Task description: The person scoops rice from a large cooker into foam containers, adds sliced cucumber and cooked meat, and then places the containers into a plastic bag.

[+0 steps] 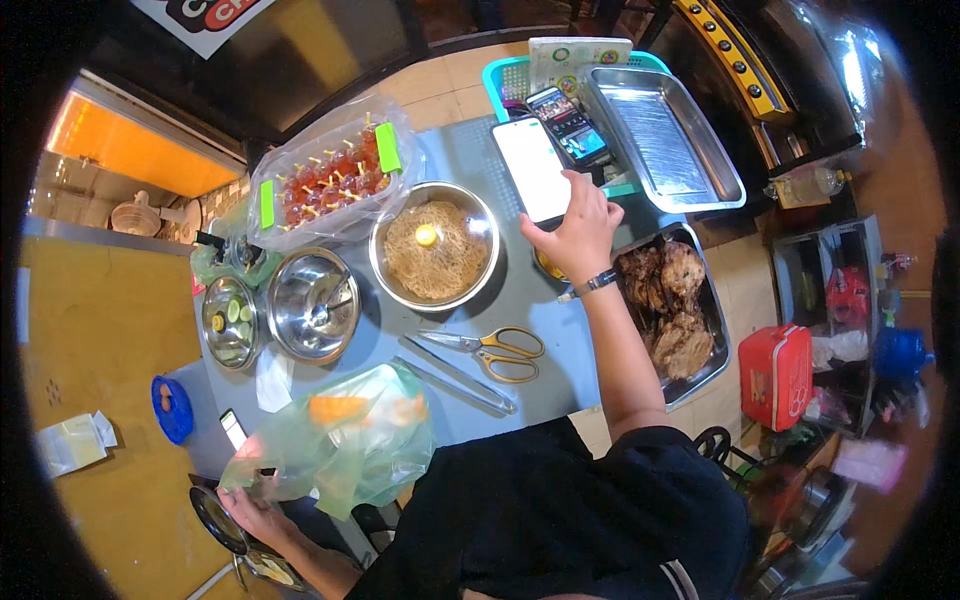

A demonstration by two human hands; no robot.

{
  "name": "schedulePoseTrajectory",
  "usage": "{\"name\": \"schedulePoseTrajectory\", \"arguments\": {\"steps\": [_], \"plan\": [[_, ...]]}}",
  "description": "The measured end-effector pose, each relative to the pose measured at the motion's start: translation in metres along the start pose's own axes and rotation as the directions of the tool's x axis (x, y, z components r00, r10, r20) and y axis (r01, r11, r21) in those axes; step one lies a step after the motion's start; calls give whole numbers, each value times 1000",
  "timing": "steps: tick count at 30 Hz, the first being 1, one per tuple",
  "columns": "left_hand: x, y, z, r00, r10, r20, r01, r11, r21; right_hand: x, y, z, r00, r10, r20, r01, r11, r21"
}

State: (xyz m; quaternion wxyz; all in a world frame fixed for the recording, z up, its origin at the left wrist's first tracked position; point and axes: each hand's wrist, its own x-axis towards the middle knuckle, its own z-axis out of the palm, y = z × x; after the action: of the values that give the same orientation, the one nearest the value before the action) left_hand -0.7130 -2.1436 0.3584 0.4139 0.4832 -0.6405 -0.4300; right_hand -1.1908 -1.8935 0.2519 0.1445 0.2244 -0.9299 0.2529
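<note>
My right hand grips the lower end of a smartphone with a bright white screen, thumb and fingers at its edges. A dark band circles that wrist. At the lower left, my left hand holds the gathered end of a translucent green plastic bag; pale and orange contents show through it. Between my hands lie yellow-handled scissors and metal tongs. Under a clear lid, a steel bowl holds thin noodles. Grilled meat fills a steel tray beside my right forearm.
A second phone rests in a turquoise basket, beside a steel tray. A bagged plastic container holds small red-liquid packets. A steel bowl stands by lidded cucumber slices. A red cooler box stands right.
</note>
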Motion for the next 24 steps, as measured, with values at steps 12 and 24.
{"name": "schedulePoseTrajectory", "arguments": {"steps": [12,24], "plan": [[-3,-62,-41,983,-23,-184,21,1000,-14,67,-3,20,990,-20,142,37,992,-120],[-6,-54,-35,981,-113,-158,85,981,-174,55,3,7,994,-89,65,86,995,58]]}}
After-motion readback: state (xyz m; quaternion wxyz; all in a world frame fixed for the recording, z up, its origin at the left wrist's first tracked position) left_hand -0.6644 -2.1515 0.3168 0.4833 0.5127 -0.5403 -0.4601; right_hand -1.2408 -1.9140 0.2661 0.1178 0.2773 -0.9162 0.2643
